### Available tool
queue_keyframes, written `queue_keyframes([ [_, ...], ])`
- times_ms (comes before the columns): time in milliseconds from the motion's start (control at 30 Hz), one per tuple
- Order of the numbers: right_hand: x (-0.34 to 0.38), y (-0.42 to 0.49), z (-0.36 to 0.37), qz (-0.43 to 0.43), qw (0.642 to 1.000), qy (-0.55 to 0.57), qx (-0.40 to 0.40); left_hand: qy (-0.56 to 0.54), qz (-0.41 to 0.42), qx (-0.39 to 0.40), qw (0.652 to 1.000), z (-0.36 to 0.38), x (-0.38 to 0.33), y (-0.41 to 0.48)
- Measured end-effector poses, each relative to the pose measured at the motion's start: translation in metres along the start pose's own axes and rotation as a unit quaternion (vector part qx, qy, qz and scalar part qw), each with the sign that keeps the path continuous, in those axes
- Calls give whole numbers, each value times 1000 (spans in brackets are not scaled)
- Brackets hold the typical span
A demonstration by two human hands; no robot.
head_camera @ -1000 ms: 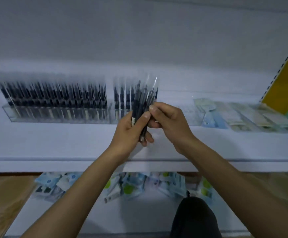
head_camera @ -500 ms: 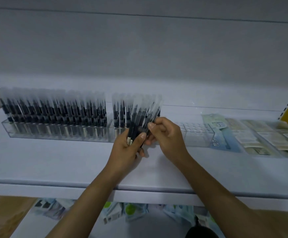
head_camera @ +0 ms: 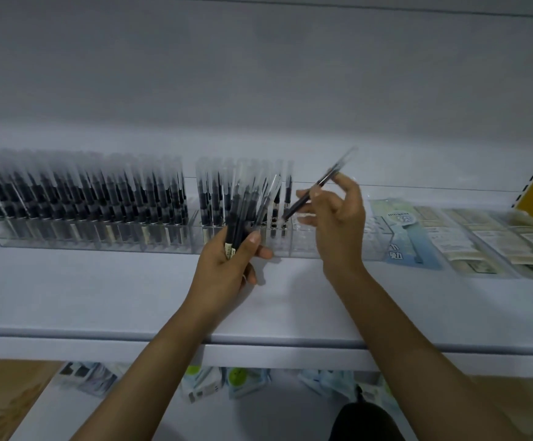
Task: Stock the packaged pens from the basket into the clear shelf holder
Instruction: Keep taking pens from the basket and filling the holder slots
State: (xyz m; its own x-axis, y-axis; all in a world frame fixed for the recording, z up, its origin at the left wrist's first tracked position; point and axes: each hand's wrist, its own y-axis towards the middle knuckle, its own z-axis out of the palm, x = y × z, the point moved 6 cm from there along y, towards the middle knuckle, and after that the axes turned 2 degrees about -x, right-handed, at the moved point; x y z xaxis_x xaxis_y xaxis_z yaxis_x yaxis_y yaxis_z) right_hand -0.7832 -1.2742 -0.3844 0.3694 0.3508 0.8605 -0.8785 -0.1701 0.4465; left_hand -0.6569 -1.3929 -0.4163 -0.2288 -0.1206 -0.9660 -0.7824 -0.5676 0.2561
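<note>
- Left hand [head_camera: 227, 268] is curled round a bundle of packaged pens [head_camera: 238, 218], thumb across the front, and holds them upright just in front of the clear holder [head_camera: 68, 240].
- Right hand [head_camera: 338, 224] pinches a single pen [head_camera: 317, 184] between thumb and forefinger, with the other fingers fanned loose.
- That single pen is tilted. Its lower tip points down-left over the holder's slots, right beside the last standing pens, and its clear sleeve end sticks up to the right.
- Whether the tip is touching a slot, I cannot tell.
- The holder runs along the back of the white shelf [head_camera: 100, 300]. Its left stretch is packed with upright sleeved pens [head_camera: 84, 192], and a shorter group stands near the middle, partly behind the bundle.
- Flat packets [head_camera: 481, 240] lie in a row on the shelf to the right of the holder.
- More packets [head_camera: 243, 380] sit on the lower shelf.
</note>
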Motion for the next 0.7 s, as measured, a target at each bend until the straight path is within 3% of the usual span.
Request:
queue_keyframes([
  [300, 4, 9, 4, -142, 981, -131, -31, 12, 6, -18, 1000, -4, 0, 0],
  [500, -10, 1, 21, -193, 953, -231, 36, -2, 0, -40, 999, -7, 3, 2],
  [700, -14, -5, 28, -225, 927, -295, 51, -12, 2, -46, 999, -8, 4, 2],
])
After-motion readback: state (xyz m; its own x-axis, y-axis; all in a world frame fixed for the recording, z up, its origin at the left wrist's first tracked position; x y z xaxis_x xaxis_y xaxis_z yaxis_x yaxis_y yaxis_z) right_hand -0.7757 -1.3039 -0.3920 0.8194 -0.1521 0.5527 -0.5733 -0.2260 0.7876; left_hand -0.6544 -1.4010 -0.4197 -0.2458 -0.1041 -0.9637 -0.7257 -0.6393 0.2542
